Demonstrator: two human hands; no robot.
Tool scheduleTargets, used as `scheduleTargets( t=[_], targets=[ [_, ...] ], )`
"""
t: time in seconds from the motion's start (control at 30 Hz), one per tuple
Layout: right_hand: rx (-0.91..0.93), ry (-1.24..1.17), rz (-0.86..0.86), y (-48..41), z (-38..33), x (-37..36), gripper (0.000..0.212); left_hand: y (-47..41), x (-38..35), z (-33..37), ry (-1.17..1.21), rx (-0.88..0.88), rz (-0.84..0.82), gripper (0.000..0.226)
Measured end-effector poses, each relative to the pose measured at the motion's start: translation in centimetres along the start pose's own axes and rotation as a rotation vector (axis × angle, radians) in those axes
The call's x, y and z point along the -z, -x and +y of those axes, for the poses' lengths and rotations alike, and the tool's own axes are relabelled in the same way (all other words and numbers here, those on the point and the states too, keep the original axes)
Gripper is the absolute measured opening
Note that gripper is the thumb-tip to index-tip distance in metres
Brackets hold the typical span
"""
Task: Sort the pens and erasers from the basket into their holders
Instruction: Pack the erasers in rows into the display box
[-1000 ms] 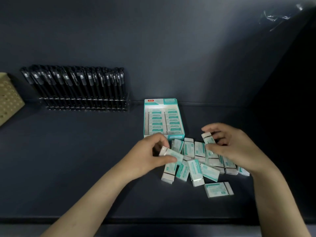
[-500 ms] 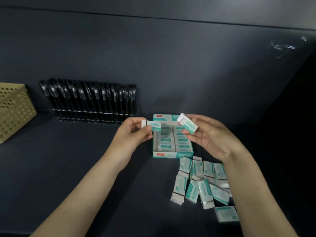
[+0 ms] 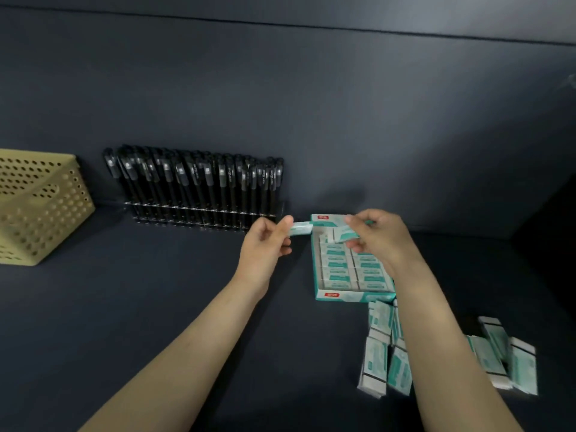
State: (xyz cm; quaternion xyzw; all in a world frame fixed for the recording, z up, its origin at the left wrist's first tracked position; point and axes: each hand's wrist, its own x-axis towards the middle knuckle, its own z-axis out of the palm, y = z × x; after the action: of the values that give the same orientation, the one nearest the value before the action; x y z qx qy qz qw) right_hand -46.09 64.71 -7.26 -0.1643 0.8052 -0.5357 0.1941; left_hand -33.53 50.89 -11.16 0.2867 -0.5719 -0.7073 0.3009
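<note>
The right grip now dips lower than before, pinching an eraser over the far end of the eraser box, while the left grip pinches a second eraser just left of it, so boxing is under way and next each likely needs seating flat in a free slot.

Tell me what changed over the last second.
Both hands carried erasers from the pile up to the box: left hand pinches the left eraser at its far left corner, right hand the right eraser over its far end. Pile, pens and basket stayed put.
</note>
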Motion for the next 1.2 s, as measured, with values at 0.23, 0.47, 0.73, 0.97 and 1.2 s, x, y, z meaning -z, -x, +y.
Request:
scheduleTargets(
  t=[0.23,0.47,0.73,0.97,1.2],
  targets=[
    [0.056,0.114,-0.105,0.4,0.4,0.3,0.024,-1.7,-0.4,-0.5,-0.037,-0.037,-0.013,0.03],
    [0.174,0.295,0.004,-1.0,1.3,-1.1,0.023,-2.0,-0.3,-0.9,0.056,-0.061,-0.055,0.015],
    [0.163,0.38,0.01,-1.2,1.6,-1.2,0.024,-1.5,-0.3,-1.0,0.19,-0.003,-0.086,0.009],
    [0.184,0.135,-0.001,0.6,0.4,-0.4,0.012,-0.4,-0.9,-0.4,0.189,-0.013,-0.174,0.014],
    [0.137,-0.203,-0.084,0.9,-0.1,0.1,0.013,0.1,-1.6,-0.3,0.065,-0.104,-0.313,0.025]
  ],
)
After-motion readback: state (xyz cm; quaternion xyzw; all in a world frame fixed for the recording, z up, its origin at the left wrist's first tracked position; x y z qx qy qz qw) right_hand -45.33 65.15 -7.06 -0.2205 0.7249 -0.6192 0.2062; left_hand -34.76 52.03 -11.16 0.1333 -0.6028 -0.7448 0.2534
